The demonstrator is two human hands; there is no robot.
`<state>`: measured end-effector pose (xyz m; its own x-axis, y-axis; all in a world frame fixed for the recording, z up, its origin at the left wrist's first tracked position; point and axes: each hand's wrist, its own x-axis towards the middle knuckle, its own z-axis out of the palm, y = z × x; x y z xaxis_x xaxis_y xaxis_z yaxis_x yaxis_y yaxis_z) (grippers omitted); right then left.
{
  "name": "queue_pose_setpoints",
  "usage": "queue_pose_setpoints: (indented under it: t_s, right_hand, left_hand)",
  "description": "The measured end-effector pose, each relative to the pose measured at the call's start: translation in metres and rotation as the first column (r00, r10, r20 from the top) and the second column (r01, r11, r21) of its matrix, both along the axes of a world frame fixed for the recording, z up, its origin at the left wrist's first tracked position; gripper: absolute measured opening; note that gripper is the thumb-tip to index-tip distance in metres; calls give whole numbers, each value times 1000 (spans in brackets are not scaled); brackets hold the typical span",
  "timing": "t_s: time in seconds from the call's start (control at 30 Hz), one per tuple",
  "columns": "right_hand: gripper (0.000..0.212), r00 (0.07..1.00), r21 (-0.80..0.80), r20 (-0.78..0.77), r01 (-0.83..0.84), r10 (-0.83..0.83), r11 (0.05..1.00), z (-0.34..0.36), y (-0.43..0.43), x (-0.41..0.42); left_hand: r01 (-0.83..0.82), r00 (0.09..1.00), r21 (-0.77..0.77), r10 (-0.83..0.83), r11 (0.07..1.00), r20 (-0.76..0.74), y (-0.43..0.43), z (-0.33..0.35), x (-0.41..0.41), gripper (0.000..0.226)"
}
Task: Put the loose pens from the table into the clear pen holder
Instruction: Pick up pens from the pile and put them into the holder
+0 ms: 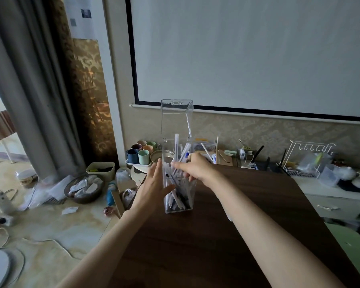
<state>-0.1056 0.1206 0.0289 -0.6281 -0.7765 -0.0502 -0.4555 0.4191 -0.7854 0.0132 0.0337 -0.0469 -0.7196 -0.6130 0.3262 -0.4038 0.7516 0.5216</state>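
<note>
A tall clear pen holder (178, 205) stands near the far left edge of the dark wooden table (227, 235), its hinged clear lid (176, 119) tipped up and open. Several white and dark pens (179, 196) stand inside it, some poking out of the top. My left hand (154, 186) rests flat against the holder's left wall, fingers straight and apart. At the holder's mouth my right hand (195, 166) has its fingers curled on a bunch of white pens (184, 155) that slant into the opening.
Pastel cups (140, 152) on a tray stand behind the holder. A white wire rack (308, 159), routers and clutter line the low cabinet at the back right. Left of the table, the floor holds a basket (84, 188), bags and cables.
</note>
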Motion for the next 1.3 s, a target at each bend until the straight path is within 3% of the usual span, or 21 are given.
queue_pose_setpoints:
  t_s: [0.1,0.17,0.33,0.43,0.5,0.6,0.77,0.9,0.93,1.0,1.1,1.17,1.2,1.23,1.3]
  right_hand:
    - [60,999,-234,40,23,-14,972,0,-3,-4]
    - [63,994,-333,-89,28,-61,943,3,-8,-7]
    - [44,921,-273,-377,-12,-95,962,-1,-24,-3]
    - [51,829,-393,-496,51,-258,918,-11,-24,-2]
    - [55,812,-431,-493,84,-313,898,-12,-22,-6]
    - [48,823,-347,-516,52,-237,936,-10,-18,-11]
    - [38,627,-233,-758,0,-181,973,-1,-16,-13]
    - [32,544,15,-837,-96,65,995,-12,-17,-5]
    - [29,572,19,-816,-124,87,992,-19,-14,-3]
    - [25,697,-157,-717,-133,-20,979,-34,-8,-5]
    - [30,870,-458,-368,139,-329,878,-48,12,-6]
    - [44,974,-379,88,228,-210,897,-53,28,1]
    - [47,956,-325,275,189,-99,927,-57,34,6]
    - [48,938,-299,346,125,-15,946,-60,38,11]
    - [52,955,-323,296,90,10,942,-70,41,18]
  left_hand:
    - [66,996,108,-59,992,-68,-5,-9,-1,96]
    - [64,991,145,-46,987,-126,-6,-13,-1,95]
    - [102,983,186,-70,977,-171,-8,-20,-1,88]
    - [136,975,258,-82,957,-209,-11,-21,0,89]
    - [161,966,281,-93,946,-242,-10,-21,1,90]
    - [175,962,278,-104,945,-254,-10,-22,1,89]
    - [172,962,255,-106,952,-251,-12,-23,0,90]
    - [152,966,306,-75,940,-249,-14,-24,-2,88]
    - [153,966,311,-75,938,-246,-13,-25,-2,88]
    - [147,970,313,-75,938,-233,-12,-23,-2,88]
    - [147,972,363,-67,920,-225,-8,-22,-1,98]
    - [207,964,466,-97,860,-248,-7,-25,-2,108]
    - [224,961,504,-101,835,-259,-8,-26,-4,108]
    - [219,960,532,-84,818,-266,-7,-25,-5,105]
    - [184,966,554,-46,812,-254,-7,-21,-8,97]
